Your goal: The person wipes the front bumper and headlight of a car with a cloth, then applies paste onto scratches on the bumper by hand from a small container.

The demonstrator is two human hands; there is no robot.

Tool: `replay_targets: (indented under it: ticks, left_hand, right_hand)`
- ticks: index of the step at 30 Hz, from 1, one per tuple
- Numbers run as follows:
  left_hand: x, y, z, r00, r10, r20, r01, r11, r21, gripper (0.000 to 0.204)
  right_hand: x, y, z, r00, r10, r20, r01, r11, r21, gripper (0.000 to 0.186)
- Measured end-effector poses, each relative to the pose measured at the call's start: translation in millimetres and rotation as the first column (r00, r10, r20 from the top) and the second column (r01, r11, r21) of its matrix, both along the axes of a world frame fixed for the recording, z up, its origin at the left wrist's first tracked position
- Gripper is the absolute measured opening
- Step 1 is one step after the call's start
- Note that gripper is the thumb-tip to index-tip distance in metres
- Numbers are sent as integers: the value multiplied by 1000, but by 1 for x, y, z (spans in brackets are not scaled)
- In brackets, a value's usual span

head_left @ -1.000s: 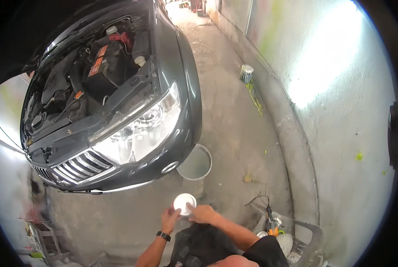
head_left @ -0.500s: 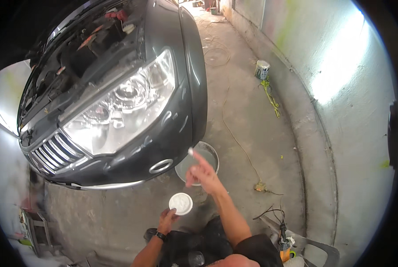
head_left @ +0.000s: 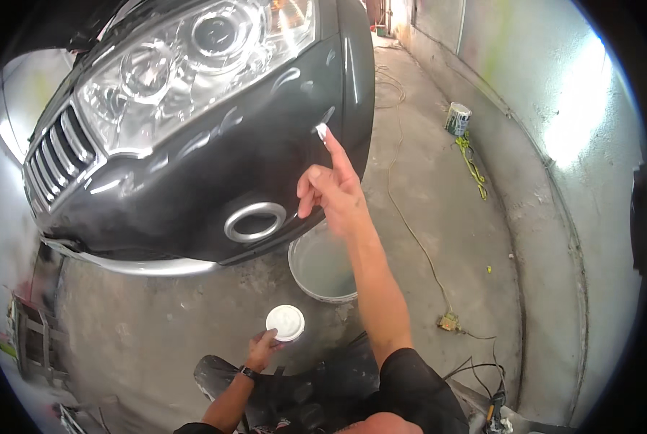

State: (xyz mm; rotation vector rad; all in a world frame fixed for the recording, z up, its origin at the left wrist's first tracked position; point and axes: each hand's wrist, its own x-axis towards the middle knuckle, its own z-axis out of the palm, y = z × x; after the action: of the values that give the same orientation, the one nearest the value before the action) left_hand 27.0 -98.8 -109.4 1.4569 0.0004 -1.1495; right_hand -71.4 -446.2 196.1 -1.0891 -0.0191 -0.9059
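My left hand (head_left: 262,351) grips a small round white tub (head_left: 286,322) by its near side. White paste shows inside it, and the tub is low in front of my knees. My right hand (head_left: 335,194) is raised at the dark grey car bumper (head_left: 186,195), its index finger stretched out and the other fingers loosely bent. A dab of white paste covers that fingertip, which is at the bumper just below a white smear; whether it touches I cannot tell. Several white smears mark the bumper beneath the clear headlight (head_left: 193,76).
A round tub of greyish liquid (head_left: 323,267) stands on the floor below the bumper's corner. Farther right are a paint can (head_left: 457,118), a yellowish cord with a socket box (head_left: 449,322) and the wall. A power tool (head_left: 495,412) lies at lower right.
My right hand has moved up and forward to the bumper. The view has come closer to the car, and the white tub stays in my left hand.
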Motion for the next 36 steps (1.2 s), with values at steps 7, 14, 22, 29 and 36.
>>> replay_targets:
  ticks: [7,14,22,29,36]
  left_hand:
    - [-8,1,-41,998,60,21,-60,998,-26,49]
    - [-10,0,-56,997,65,-36,-67,997,-49,45]
    - [-22,-6,-36,996,87,-33,-89,993,-82,43]
    - [-3,-9,-6,999,-1,-45,-5,991,-132,47]
    - [21,-15,36,994,-103,45,109,982,-157,50]
  right_hand:
    - [16,35,-18,990,103,-92,-123,962,-244,79]
    - [3,18,-24,989,-39,-140,24,994,-105,73]
    - [-1,-62,55,912,-354,-207,301,920,-250,76]
    - [-4,-4,-4,886,-355,-297,280,922,-267,62]
    - [51,86,5,723,-688,-61,445,532,-721,76]
